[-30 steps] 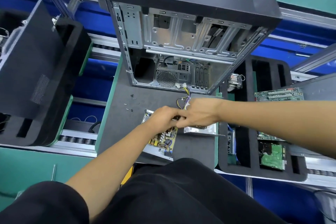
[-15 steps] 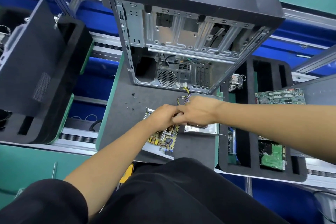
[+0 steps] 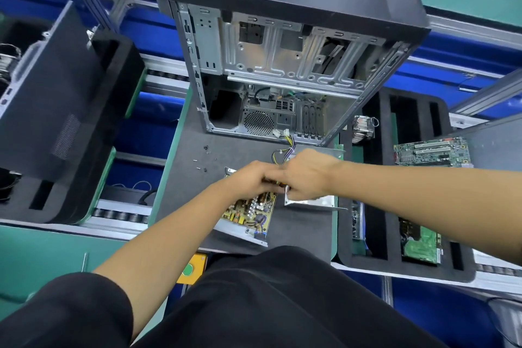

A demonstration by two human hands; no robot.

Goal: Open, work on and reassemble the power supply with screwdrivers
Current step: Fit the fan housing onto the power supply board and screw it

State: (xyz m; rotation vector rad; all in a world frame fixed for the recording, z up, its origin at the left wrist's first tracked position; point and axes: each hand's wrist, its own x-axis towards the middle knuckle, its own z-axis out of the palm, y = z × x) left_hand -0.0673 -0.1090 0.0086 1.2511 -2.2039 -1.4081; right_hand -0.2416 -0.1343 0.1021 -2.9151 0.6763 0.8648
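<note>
**Hands meet over the opened supply**

Barely anything has shifted since the earlier frames — both hands stay knuckle to knuckle over the same spot. My left hand [image 3: 251, 178] curls down onto the far end of the power supply board [image 3: 250, 210], which lies bare in its metal tray just under my wrist. My right hand [image 3: 306, 174] is curled too, resting at the near corner of the metal cover [image 3: 309, 202] beside the board. Beyond my knuckles the wire bundle [image 3: 285, 150] runs up towards the open computer case [image 3: 282, 65]. Loose screws [image 3: 204, 159] lie off to the left.

I judge this the working stage, the supply being open — next comes freeing or seating whatever sits between my fingertips. What I pinch there, if anything, I cannot tell; my own knuckles hide it, and no screwdriver shows.
</note>
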